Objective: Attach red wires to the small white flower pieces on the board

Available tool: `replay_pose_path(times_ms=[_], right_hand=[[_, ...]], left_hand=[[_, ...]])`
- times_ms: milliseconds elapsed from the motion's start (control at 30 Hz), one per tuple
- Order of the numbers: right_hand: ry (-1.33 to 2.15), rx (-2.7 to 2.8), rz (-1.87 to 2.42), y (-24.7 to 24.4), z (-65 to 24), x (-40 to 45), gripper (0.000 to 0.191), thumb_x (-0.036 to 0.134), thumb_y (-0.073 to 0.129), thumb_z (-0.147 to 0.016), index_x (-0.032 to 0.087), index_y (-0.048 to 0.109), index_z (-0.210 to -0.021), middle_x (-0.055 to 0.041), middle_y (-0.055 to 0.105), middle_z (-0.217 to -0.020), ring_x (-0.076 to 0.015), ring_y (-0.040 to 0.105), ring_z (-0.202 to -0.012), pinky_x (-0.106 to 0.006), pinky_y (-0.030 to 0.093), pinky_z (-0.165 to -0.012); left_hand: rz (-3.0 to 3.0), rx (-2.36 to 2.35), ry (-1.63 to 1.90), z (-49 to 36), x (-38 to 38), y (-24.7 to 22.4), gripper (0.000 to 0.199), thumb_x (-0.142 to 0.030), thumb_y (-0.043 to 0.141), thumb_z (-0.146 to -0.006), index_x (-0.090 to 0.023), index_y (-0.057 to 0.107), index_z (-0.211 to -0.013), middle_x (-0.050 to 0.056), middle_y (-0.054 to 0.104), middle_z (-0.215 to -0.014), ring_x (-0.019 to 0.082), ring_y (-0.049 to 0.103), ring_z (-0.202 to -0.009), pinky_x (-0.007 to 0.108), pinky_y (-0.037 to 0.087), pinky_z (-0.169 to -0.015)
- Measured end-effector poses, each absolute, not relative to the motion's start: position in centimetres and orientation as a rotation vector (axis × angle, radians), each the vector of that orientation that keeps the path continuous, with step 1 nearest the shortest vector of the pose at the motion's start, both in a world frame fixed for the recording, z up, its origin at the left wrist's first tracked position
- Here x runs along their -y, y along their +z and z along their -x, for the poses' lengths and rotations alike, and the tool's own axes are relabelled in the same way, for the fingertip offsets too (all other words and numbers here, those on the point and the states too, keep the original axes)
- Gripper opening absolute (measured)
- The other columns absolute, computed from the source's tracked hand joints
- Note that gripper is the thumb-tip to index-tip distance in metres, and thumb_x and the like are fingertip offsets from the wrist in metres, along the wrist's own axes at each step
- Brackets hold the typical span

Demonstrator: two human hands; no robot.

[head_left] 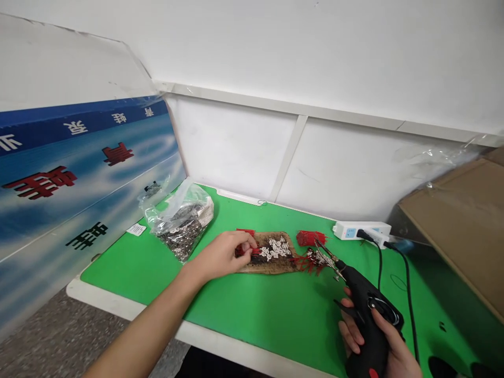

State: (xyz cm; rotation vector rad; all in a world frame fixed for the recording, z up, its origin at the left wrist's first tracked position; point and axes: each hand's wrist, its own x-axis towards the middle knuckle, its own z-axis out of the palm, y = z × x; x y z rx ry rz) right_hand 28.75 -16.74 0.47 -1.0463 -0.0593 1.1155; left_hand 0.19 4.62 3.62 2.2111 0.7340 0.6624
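My right hand is wrapped round the grip of a black soldering gun, its metal tip pointing up and left. My left hand rests over the left part of a scorched brown board, fingers pinched on thin red wires. Small silvery metal terminals lie scattered on the board right of those fingers. Beyond the board's right end sits a bundle of red wires. Nearer the gun's tip is a pile of red wires with metal ends, partly covered by the tip.
A clear plastic bag of small metal parts stands at the left of the green tabletop. At the back right, a white power strip has black cords plugged in. A cardboard box borders the right; a printed blue panel borders the left.
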Motion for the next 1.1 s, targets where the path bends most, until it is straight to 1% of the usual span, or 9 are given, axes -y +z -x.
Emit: replay_pose_path(times_ms=[67,200,400,533,733,900,1000,1100], right_hand=[[1.111,0.061,1.059,0.6,-28.7,16.7,0.056,0.038,0.08,-0.078,0.014,0.067,-0.128,-0.0067,0.058,-0.078,-0.0133,0.04,-0.061,-0.023,0.045,-0.048],[1.118,0.058,1.075,0.8,-28.7,16.7,0.056,0.037,0.082,-0.077,0.015,0.068,-0.126,-0.0113,0.064,-0.095,-0.0123,0.04,-0.061,-0.023,0.044,-0.047],[1.105,0.066,1.076,1.0,-28.4,16.7,0.054,0.039,0.081,-0.077,0.014,0.069,-0.124,-0.0107,0.064,-0.095,-0.0115,0.039,-0.061,-0.023,0.043,-0.046],[1.103,0.063,1.062,1.0,-28.4,16.6,0.053,0.039,0.081,-0.077,0.013,0.069,-0.123,-0.0089,0.063,-0.088,-0.0116,0.04,-0.061,-0.023,0.043,-0.047],[1.108,0.092,1.063,0.7,-28.7,16.7,0.052,0.039,0.082,-0.077,0.016,0.07,-0.123,-0.0118,0.067,-0.102,-0.011,0.04,-0.059,-0.024,0.044,-0.047],[1.116,0.057,1.052,0.5,-28.8,17.0,0.051,0.039,0.081,-0.078,0.016,0.071,-0.123,-0.01,0.066,-0.096,-0.0113,0.041,-0.06,-0.024,0.045,-0.048],[1.117,0.053,1.052,0.5,-28.8,17.0,0.051,0.039,0.081,-0.078,0.017,0.071,-0.122,-0.0091,0.066,-0.092,-0.0113,0.041,-0.059,-0.023,0.044,-0.047],[1.11,0.076,1.059,0.5,-28.8,16.8,0.051,0.04,0.081,-0.077,0.017,0.071,-0.122,-0.0082,0.064,-0.087,-0.0112,0.041,-0.058,-0.023,0.044,-0.047]], left_hand=[[-2.181,-0.727,0.7,-0.4,-4.4,3.7,0.02,-0.012,0.055,-0.085,-0.018,0.068,-0.099,-0.003,0.064,-0.084,0.008,0.056,-0.072,0.02,0.042,-0.067],[-2.164,-0.734,0.71,-0.9,-4.1,3.5,0.023,-0.007,0.054,-0.079,-0.016,0.067,-0.095,-0.003,0.059,-0.076,0.009,0.053,-0.069,0.02,0.038,-0.064],[-2.202,-0.731,0.704,-1.2,-4.1,3.4,0.026,-0.002,0.052,-0.075,-0.015,0.066,-0.093,-0.003,0.058,-0.079,0.009,0.052,-0.071,0.02,0.038,-0.065],[-2.159,-0.733,0.702,-1.2,-4.0,3.6,0.023,-0.004,0.052,-0.079,-0.016,0.065,-0.094,-0.003,0.057,-0.078,0.008,0.051,-0.069,0.02,0.038,-0.064],[-2.176,-0.727,0.732,-1.2,-4.0,3.4,0.022,-0.009,0.052,-0.085,-0.016,0.068,-0.099,0.0,0.061,-0.088,0.009,0.053,-0.074,0.021,0.039,-0.068],[-2.193,-0.735,0.701,-1.3,-4.1,3.3,0.024,-0.023,0.054,-0.096,-0.016,0.07,-0.112,0.005,0.067,-0.096,0.012,0.059,-0.082,0.023,0.043,-0.074],[-2.134,-0.74,0.672,-1.4,-4.2,3.3,0.025,-0.03,0.057,-0.099,-0.015,0.071,-0.113,0.004,0.069,-0.091,0.012,0.061,-0.08,0.023,0.046,-0.073],[-2.082,-0.753,0.658,-1.5,-4.2,3.0,0.022,-0.03,0.063,-0.096,-0.016,0.072,-0.11,0.002,0.069,-0.086,0.011,0.062,-0.074,0.021,0.046,-0.07]])
